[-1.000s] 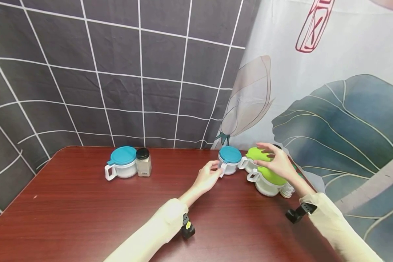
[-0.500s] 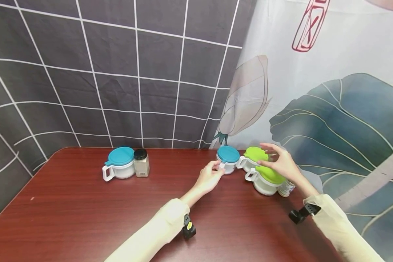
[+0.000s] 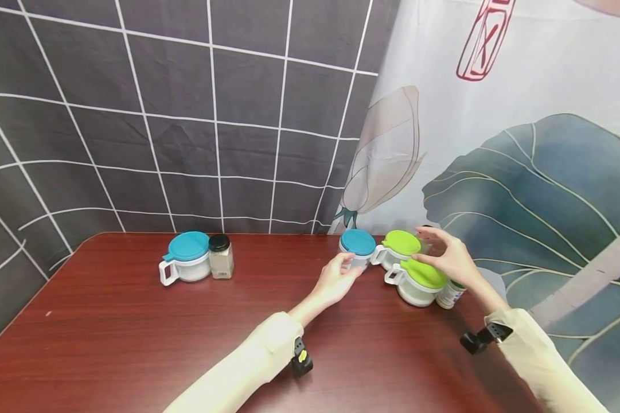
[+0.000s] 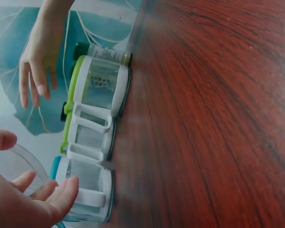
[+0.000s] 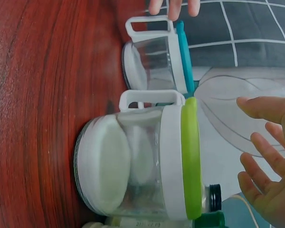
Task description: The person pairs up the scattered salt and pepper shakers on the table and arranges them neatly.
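My left hand [image 3: 336, 281] is at the near side of a glass jar with a blue lid [image 3: 358, 242], fingers loosely bent. In the left wrist view its fingertips overlap the jar's white handle [image 4: 90, 198], with the thumb standing apart. Two green-lidded jars with white handles stand to the right, a nearer one [image 3: 426, 275] and one farther back [image 3: 401, 243]. White powder [image 5: 115, 164] shows inside the nearer one. Above them on the right, my right hand [image 3: 450, 257] hovers with spread fingers and nothing between them.
A small labelled bottle [image 3: 450, 295] stands right of the nearer green-lidded jar. Farther left are another blue-lidded jar [image 3: 189, 246] and a black-capped shaker [image 3: 221, 256]. Hanging cloth [image 3: 248, 149] backs the reddish-brown table [image 3: 149, 338].
My right hand has shifted rightward from over the green lids. My left hand has moved slightly right across the blue-lidded jar's handle. The head view has turned a little to the right.
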{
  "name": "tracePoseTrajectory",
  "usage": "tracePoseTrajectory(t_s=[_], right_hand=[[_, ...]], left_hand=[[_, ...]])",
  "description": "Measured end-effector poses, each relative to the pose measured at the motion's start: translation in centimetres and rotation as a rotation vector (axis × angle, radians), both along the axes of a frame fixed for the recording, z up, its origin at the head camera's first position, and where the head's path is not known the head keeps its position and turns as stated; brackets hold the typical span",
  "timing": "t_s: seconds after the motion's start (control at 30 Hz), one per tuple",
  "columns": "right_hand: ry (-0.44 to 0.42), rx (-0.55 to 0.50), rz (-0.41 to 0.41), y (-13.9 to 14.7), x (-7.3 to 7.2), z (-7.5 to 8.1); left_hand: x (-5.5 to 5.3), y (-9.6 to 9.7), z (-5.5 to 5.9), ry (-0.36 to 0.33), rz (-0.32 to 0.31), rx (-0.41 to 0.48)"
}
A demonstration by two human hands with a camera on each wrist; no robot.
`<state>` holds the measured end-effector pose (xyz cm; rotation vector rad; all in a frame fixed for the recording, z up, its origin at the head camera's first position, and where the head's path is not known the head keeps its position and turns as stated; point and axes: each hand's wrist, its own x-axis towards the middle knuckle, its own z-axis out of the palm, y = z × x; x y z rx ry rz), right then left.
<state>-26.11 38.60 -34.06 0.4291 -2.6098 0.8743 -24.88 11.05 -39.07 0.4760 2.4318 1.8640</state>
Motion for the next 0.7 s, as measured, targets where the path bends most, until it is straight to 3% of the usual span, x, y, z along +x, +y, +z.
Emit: tracePoseTrajectory(t_s=[0.2, 0.5, 0.7], right_hand=[[-0.023, -0.002, -0.032, 1.1, 0.5, 0.1], [0.011, -0.026, 0.001, 2.6, 1.2, 0.1], [0.008, 0.003, -0.036, 3.4, 1.7, 0.2]], left_hand=[[0.0, 0.7, 0.1, -0.008, -0.007, -0.001], [-0.3, 1.8, 0.2, -0.006, -0.027, -0.025], [-0.4, 2.6, 0.5, -0.001, -0.057, -0.008]])
